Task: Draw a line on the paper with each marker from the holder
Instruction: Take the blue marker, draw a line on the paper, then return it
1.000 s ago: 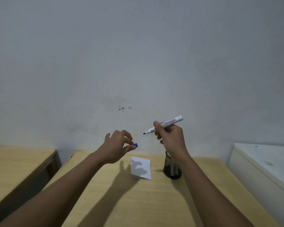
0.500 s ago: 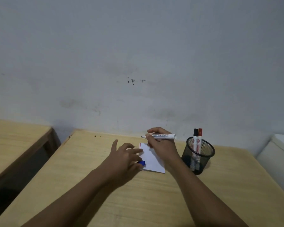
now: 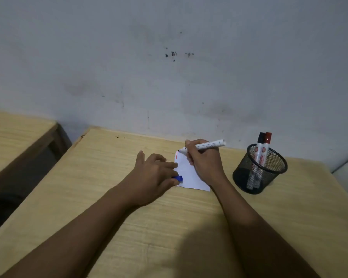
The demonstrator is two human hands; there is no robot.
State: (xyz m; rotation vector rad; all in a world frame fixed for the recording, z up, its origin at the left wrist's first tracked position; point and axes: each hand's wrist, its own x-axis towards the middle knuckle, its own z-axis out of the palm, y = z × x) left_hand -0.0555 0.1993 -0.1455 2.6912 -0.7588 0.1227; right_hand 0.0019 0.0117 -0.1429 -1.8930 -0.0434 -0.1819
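A person at a pale wooden worktop (image 3: pixel 189 227) was about to draw on a small white paper (image 3: pixel 189 175), and the risks lay mostly in how lightly that sheet was held. The left hand (image 3: pixel 153 175) lay flat with its fingers loosely spread, the fingertips resting on the paper's near-left edge while a blue cap (image 3: pixel 178 178) was pinched at the thumb side of the hand; with so little of the sheet pinned, a firm stroke could likely drag or rotate it, and the cap could slip free and roll across the worktop. Between the two hands the paper lay flat, a short red line (image 3: pixel 176 155) already showing along its far-left edge. To the right, the right hand (image 3: pixel 204 159) was closed around an uncapped white marker (image 3: pixel 204 146) in a writing grip, its dark tip at the paper's far-left corner, just beside the red line; whether the tip touched the sheet could not be told. A stroke begun so near the corner might run off onto the wood or cross the red mark. Further right of the right hand, well apart from the paper, a black mesh holder (image 3: pixel 259 173) stood upright with a black-capped marker (image 3: pixel 260 149) and a red-capped marker (image 3: pixel 266 149) in it; a wide sweep of the right forearm could tip it.
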